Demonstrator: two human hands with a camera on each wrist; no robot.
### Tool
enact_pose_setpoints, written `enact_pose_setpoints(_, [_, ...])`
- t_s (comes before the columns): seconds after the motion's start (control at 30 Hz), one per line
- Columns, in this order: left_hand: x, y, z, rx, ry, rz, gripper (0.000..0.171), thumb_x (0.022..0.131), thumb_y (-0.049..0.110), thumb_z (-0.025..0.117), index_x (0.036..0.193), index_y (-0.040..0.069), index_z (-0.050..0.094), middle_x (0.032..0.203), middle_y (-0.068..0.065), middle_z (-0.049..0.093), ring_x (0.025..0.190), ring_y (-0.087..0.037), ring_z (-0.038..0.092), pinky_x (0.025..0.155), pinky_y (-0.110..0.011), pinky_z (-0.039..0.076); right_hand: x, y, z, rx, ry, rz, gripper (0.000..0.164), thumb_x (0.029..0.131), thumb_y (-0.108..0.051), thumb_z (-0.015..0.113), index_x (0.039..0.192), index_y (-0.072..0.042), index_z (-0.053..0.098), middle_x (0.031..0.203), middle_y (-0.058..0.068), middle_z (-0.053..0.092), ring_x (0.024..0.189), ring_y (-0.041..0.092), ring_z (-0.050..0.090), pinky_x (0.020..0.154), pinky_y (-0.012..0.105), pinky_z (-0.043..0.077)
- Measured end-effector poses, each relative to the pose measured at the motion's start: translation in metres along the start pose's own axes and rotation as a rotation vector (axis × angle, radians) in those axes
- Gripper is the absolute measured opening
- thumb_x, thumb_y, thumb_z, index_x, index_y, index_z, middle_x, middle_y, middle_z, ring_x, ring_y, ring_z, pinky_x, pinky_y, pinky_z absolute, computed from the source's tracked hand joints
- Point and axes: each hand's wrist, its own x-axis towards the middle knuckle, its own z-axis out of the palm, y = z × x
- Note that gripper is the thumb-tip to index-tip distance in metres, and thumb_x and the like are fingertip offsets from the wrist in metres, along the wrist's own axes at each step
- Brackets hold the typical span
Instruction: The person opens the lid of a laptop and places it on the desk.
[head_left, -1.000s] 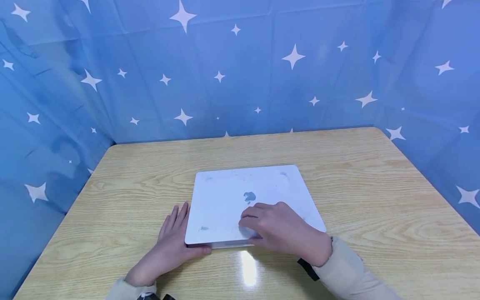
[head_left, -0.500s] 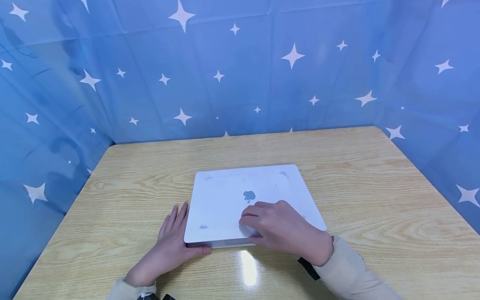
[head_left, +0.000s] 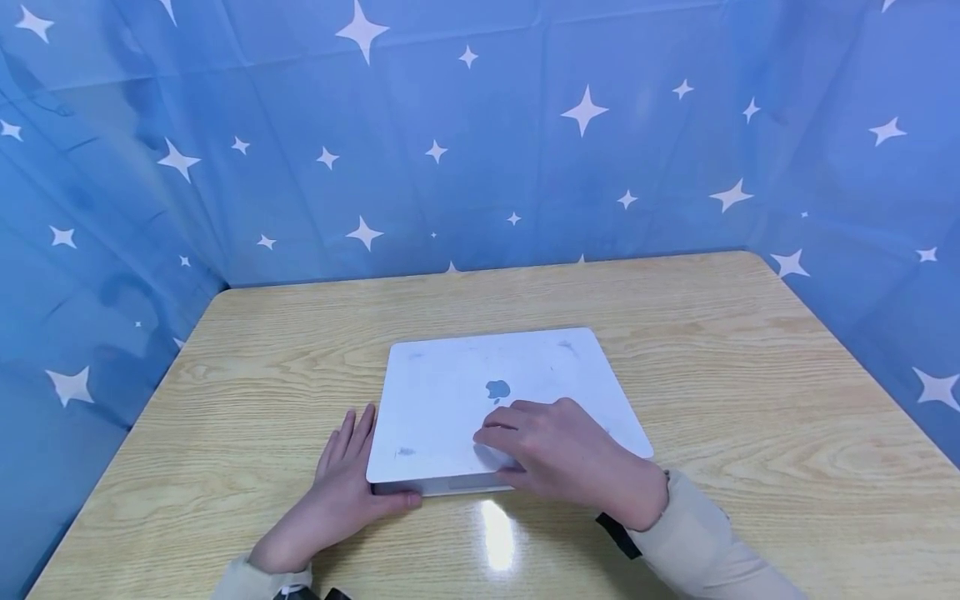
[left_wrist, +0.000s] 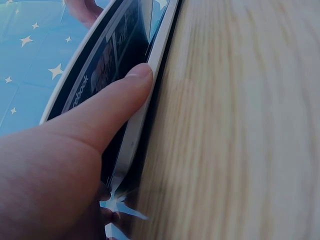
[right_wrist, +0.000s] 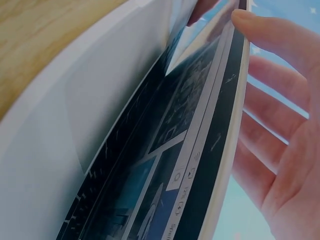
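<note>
A silver laptop with an apple logo lies on the table, its lid raised a little at the near edge. My right hand pinches that edge, thumb at the front and fingers bent over the lid's top; the right wrist view shows the thumb on the rim and the fingers behind the lid. My left hand rests at the near left corner, fingers straight along the side. Its thumb presses the front edge of the laptop base. Through the gap, a lit screen shows.
The wood-grain table extends on all sides of the laptop. A blue curtain with white stars hangs behind and at both sides. Dark straps show at the wrists.
The lid's near edge has risen slightly with my right hand, and the gap above the base is wider. My left hand has stayed in place.
</note>
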Motion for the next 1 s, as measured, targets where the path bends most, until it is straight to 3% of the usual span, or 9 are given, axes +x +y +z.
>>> enact_pose_setpoints(0.33, [0.0005, 0.0011, -0.0004, -0.01, 0.003, 0.011, 0.11, 0.065, 0.067, 0.061, 0.144, 0.01, 0.012, 0.147, -0.02, 0.003, 0.132, -0.037, -0.009, 0.1, -0.055, -0.002, -0.0008, -0.0001, -0.0024, -0.019, 0.057, -0.01, 0.022, 0.069, -0.022, 0.071, 0.09, -0.021, 0.065, 0.087, -0.011, 0.059, 0.074, 0.005, 0.055, 0.043, 0.021, 0.041])
enact_pose_setpoints(0.6, [0.0005, 0.0007, -0.0002, -0.011, 0.005, 0.013, 0.111, 0.064, 0.068, 0.06, 0.144, 0.009, 0.011, 0.147, -0.02, 0.003, 0.132, -0.037, -0.009, 0.1, -0.055, -0.002, -0.0002, 0.0008, -0.0033, -0.021, 0.121, -0.02, 0.009, 0.069, -0.016, 0.065, 0.073, -0.021, 0.059, 0.069, -0.012, 0.047, 0.058, 0.002, 0.042, 0.035, 0.015, 0.018])
enact_pose_setpoints(1.0, [0.0001, 0.0004, 0.0, -0.016, 0.01, 0.003, 0.113, 0.063, 0.069, 0.061, 0.143, 0.006, 0.011, 0.147, -0.019, 0.004, 0.132, -0.038, -0.008, 0.1, -0.054, -0.001, -0.0002, 0.0017, -0.0055, -0.031, 0.133, -0.029, 0.008, 0.072, -0.019, 0.066, 0.076, -0.021, 0.06, 0.073, -0.012, 0.051, 0.061, 0.003, 0.045, 0.035, 0.015, 0.02])
